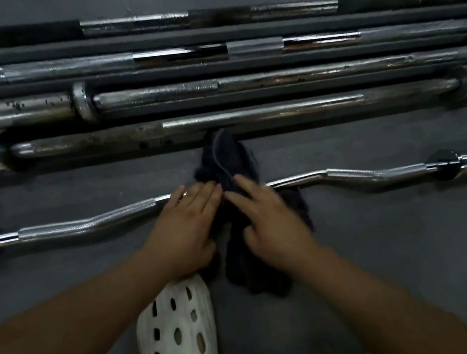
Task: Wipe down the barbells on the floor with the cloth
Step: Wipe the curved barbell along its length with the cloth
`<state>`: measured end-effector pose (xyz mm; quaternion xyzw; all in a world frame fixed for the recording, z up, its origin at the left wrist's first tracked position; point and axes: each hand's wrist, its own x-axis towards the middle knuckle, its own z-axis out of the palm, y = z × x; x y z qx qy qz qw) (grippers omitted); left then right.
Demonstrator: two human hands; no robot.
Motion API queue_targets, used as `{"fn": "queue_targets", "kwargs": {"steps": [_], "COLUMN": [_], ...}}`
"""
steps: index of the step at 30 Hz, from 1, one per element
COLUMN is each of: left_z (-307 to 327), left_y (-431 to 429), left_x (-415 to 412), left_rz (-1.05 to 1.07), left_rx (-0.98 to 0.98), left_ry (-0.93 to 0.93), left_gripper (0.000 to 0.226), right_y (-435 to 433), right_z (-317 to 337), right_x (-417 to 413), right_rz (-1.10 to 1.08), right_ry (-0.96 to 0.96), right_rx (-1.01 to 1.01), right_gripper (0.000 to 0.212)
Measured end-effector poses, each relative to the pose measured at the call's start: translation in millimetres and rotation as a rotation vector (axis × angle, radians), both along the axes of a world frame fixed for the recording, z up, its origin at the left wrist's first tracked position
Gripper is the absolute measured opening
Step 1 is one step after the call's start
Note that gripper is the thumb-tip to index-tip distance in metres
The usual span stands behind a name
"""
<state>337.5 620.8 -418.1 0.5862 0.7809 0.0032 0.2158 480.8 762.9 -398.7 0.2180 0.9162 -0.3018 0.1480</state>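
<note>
Head camera looks steeply down, close over barbells point(246, 114) on floor point(391, 243).

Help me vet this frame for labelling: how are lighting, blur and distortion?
Head view: dim overall; glare streaks on the wavy chrome curl bar; left hand and right hand slightly motion-blurred on the dark crumpled cloth; wide-angle bowing curves the straight steel barbells behind.

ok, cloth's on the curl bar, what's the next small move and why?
Probably wrap the cloth round the curl bar and slide it sideways along the shaft. Both the left hand and right hand lie flat on the cloth, draped over the bar's middle, with bare chrome either side.
</note>
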Motion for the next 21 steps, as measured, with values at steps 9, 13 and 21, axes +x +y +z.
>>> {"fn": "queue_targets", "kwargs": {"steps": [9,13,21], "left_z": [-1.3,-5.2,-2.6], "left_y": [1.4,0.4,1.9], "left_x": [2.4,0.5,0.8], "left_rz": [0.018,0.003,0.005], "left_rx": [0.018,0.047,0.018], "left_ry": [0.0,0.004,0.011], "left_gripper": [0.103,0.097,0.102], "right_y": [6.0,49.0,60.4], "right_z": [18.7,46.4,12.6], "right_x": [8.0,1.2,-3.5], "right_rz": [-0.141,-0.509,0.06], "right_ry": [-0.076,0.191,-0.273], "right_rx": [-0.004,-0.291,0.241], "right_gripper": [0.077,0.061,0.123]}}
